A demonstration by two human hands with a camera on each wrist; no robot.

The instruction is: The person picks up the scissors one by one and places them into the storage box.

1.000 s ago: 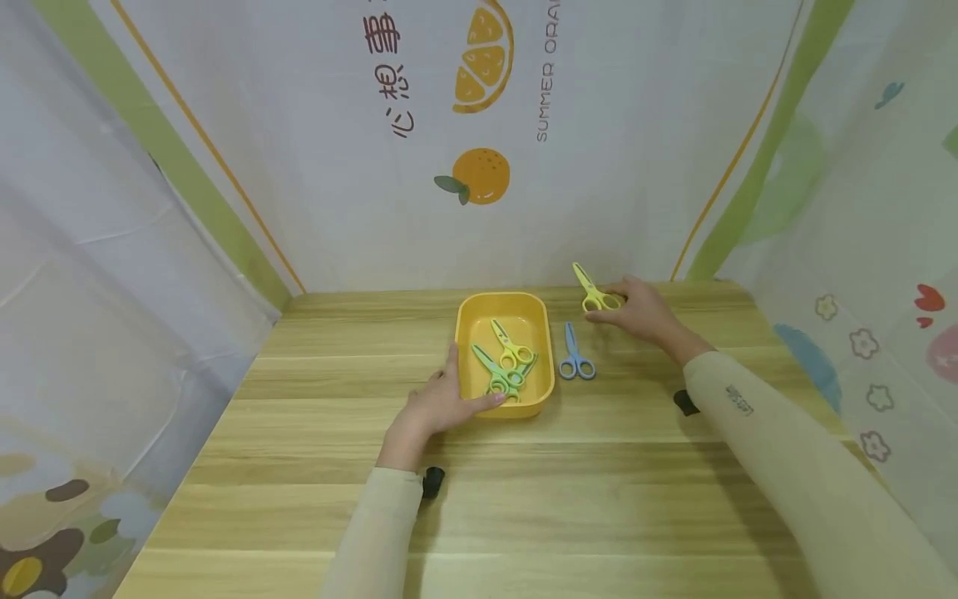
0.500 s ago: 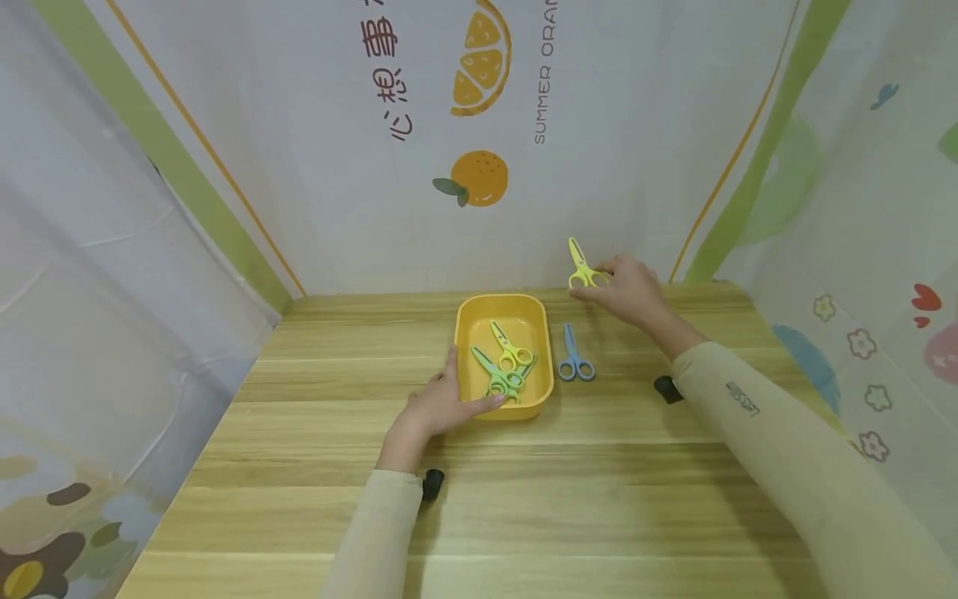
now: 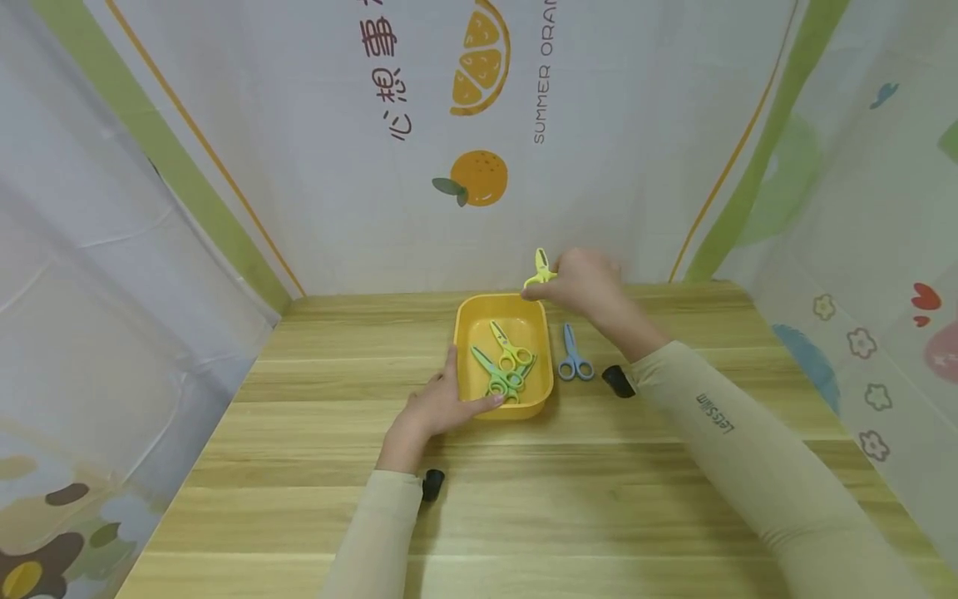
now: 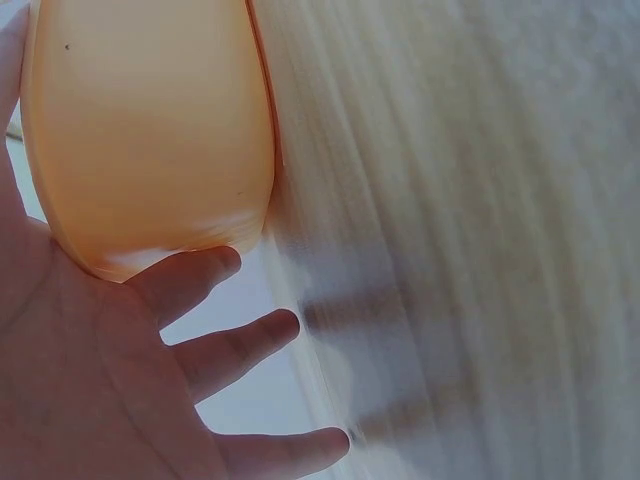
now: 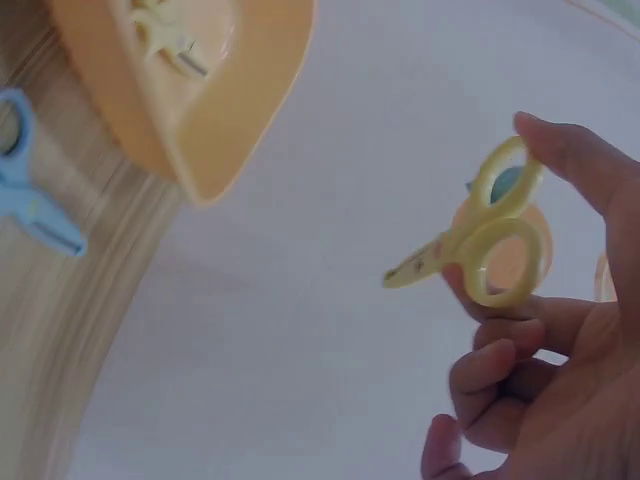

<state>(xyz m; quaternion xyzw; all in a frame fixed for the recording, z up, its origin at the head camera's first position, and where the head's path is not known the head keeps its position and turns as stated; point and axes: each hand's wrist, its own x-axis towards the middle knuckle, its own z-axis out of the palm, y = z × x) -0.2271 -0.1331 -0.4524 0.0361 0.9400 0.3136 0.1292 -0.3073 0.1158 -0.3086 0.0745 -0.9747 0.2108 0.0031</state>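
A yellow plastic bin (image 3: pixel 550 333) stands on the wooden table with several scissors in it: yellow scissors (image 3: pixel 513 348) lying against green scissors (image 3: pixel 486 363). My left hand (image 3: pixel 436 406) rests on the bin's near left corner, thumb along the front rim. In the left wrist view its fingers (image 4: pixel 240 348) are straight and spread beside the bin wall (image 4: pixel 155 130). My right hand (image 3: pixel 587 283) pinches another pair of yellow scissors (image 5: pixel 448 250) by the handle loops between thumb and fingers, raised beside the bin's far right corner, blades pointing away. Blue scissors (image 3: pixel 575 358) lie on the table right of the bin.
The wooden table (image 3: pixel 524 507) ends at a white printed curtain (image 3: pixel 359 225) close behind the bin. More curtains hang at the left and right. A black wrist piece (image 3: pixel 618 382) protrudes under the right forearm, near the blue scissors.
My right hand has lifted the yellow scissors and carried them left, from beyond the blue scissors to the bin's far right corner. The left hand and the bin stay in place.
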